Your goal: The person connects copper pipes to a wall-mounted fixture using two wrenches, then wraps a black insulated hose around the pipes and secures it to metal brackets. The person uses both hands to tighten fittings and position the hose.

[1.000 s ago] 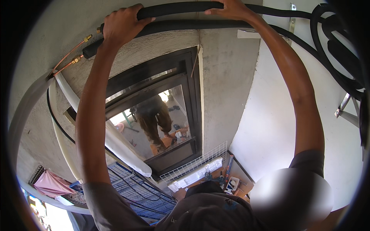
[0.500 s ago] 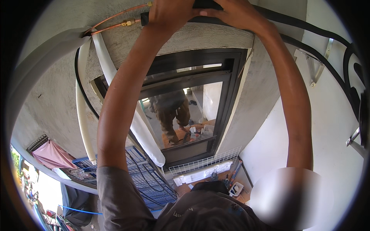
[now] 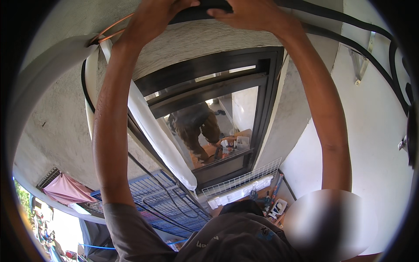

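Along the top of the head view runs a black foam-insulated pipe (image 3: 196, 15), with both hands raised to it. My left hand (image 3: 155, 19) is closed around its left part, near two bare copper pipes (image 3: 114, 31). My right hand (image 3: 251, 16) grips the same pipe further right, its thumb pointing left toward the left hand's thumb. A short stretch of black foam shows between the thumbs. The upper fingers of both hands are cut off by the frame's top edge. The copper pipes emerge from a grey-white wrapped tube (image 3: 56, 59) on the left.
A dark-framed window (image 3: 209, 105) faces me, with a white wrapped pipe (image 3: 161, 139) slanting across its left side. Below are a white wire rack (image 3: 244, 177) and blue metal grating (image 3: 168, 201). Black hoses (image 3: 366, 56) curve down at right beside a metal wall bracket (image 3: 358, 65).
My left hand has slid left along the pipe, away from my right hand, and now hides the brass fittings. A gap has opened between the hands. My view has shifted slightly.
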`<state>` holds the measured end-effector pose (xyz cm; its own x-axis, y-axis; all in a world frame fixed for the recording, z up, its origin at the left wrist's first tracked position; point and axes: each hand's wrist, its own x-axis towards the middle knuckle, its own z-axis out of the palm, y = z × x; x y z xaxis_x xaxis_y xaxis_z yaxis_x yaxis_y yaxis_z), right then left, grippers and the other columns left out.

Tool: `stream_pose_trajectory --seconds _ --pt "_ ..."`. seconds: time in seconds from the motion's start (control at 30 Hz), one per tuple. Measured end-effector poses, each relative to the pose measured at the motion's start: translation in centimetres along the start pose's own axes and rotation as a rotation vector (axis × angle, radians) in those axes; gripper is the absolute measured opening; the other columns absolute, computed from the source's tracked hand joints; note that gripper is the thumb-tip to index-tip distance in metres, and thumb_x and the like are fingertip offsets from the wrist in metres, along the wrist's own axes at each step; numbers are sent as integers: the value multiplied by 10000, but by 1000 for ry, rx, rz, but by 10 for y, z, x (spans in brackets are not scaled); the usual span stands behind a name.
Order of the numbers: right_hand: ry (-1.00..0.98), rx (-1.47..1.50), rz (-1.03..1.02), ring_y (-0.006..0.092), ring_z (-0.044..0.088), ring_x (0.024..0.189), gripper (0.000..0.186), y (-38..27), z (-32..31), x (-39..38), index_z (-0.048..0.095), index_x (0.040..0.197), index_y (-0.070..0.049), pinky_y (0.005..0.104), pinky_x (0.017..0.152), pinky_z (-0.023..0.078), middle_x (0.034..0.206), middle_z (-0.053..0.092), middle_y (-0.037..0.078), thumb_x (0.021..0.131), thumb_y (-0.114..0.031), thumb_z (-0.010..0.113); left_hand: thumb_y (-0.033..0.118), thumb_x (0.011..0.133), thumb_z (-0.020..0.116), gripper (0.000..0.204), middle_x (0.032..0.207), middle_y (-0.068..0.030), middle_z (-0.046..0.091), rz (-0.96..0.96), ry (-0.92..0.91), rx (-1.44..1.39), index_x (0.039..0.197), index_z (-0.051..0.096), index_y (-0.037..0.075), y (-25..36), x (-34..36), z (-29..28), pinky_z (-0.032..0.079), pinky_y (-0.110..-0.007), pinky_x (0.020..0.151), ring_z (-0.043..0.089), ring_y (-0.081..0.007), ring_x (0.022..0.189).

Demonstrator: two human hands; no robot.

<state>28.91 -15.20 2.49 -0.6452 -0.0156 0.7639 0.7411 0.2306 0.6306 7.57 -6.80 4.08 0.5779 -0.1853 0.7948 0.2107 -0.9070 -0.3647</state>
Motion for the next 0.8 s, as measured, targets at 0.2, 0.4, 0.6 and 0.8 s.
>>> stream_pose_trajectory --seconds 0.2,0.4,0.6,0.8 --pt "-373 -21 128 327 691 976 368 6 1 8 635 1212 -96 518 838 525 1072 688 112 965 -367 666 156 944 718 215 937 -196 694 -88 -1 -70 1025 712 -43 -2 -4 -7 522 -432 753 671 -356 847" --pt "-517 -121 186 340 705 890 275 22 -24 -14 637 1130 -81 498 750 538 973 701 130 978 -311 643 155 932 714 202 1024 -156 684 53 -26 29 1019 709 -28 5 2 -2 510 -444 851 650 -342 954" --pt "-428 -194 105 374 713 721 309 32 -12 -23 650 1023 -3 464 607 542 804 714 177 955 -304 676 127 843 725 223 1011 -198 705 136 -253 688 1018 724 -12 52 27 35 507 -428 985 652 -361 1027" --pt "-272 -279 81 347 718 712 324 46 -12 -31 678 911 -9 438 585 542 791 706 165 889 -326 745 228 739 772 323 948 -242 747 -224 -423 404 955 755 -13 55 74 44 563 -488 895 713 -393 985"
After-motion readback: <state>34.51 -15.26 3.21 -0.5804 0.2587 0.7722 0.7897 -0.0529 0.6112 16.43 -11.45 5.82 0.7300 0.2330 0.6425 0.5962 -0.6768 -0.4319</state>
